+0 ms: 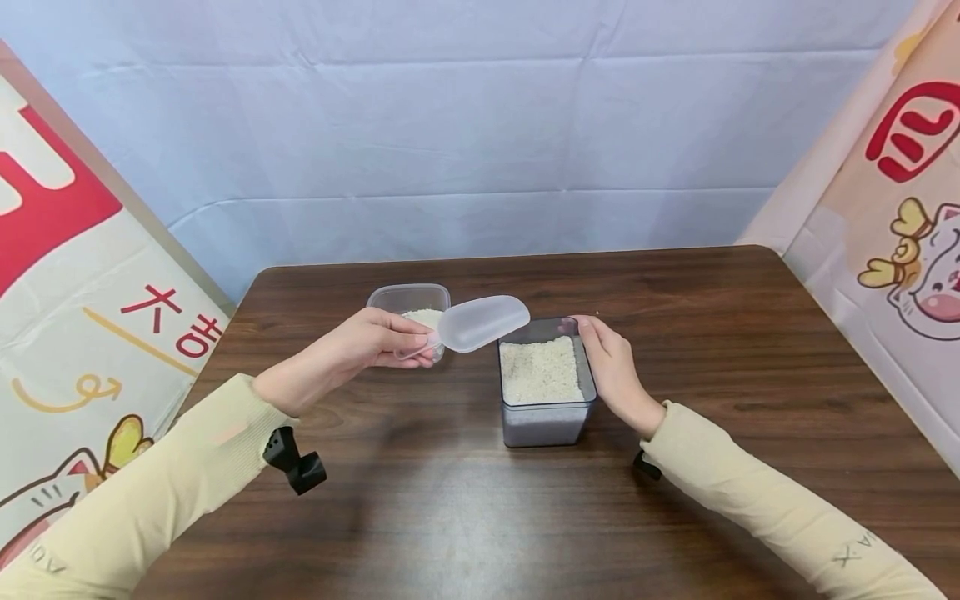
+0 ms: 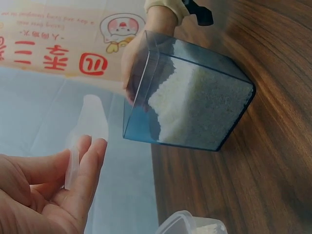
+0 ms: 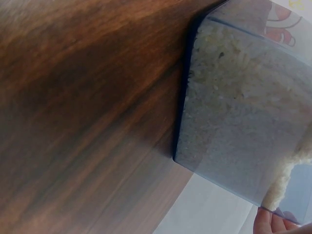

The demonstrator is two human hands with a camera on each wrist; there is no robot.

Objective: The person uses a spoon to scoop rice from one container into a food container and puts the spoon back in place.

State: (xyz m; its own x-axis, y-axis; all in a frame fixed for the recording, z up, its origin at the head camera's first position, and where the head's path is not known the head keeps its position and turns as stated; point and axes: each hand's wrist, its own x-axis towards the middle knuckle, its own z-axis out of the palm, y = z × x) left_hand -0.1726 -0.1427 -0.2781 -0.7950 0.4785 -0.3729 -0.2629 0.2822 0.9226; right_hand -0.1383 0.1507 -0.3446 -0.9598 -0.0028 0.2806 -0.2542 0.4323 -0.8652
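My left hand [image 1: 390, 337] pinches the handle of a translucent white scoop [image 1: 483, 323] between thumb and fingers. The scoop hangs in the air between two containers, its tip close to the rim of the larger one; no rice shows in its bowl. A tall bluish clear bin [image 1: 546, 425] stands upright on the table, holding white rice [image 1: 543, 371]. My right hand [image 1: 611, 367] grips the bin's right side near the back corner, with fingertips [image 3: 263, 222] over its rim. Behind my left hand sits a small clear tub [image 1: 408, 292] with some rice in it, partly hidden.
Both containers stand on a dark wood-grain table [image 1: 675, 308]. A pale blue cloth [image 1: 465, 133] hangs behind its far edge. Printed banners [image 1: 900, 208] flank it on either side. A black wrist mount [image 1: 294, 461] sticks out below the left sleeve.
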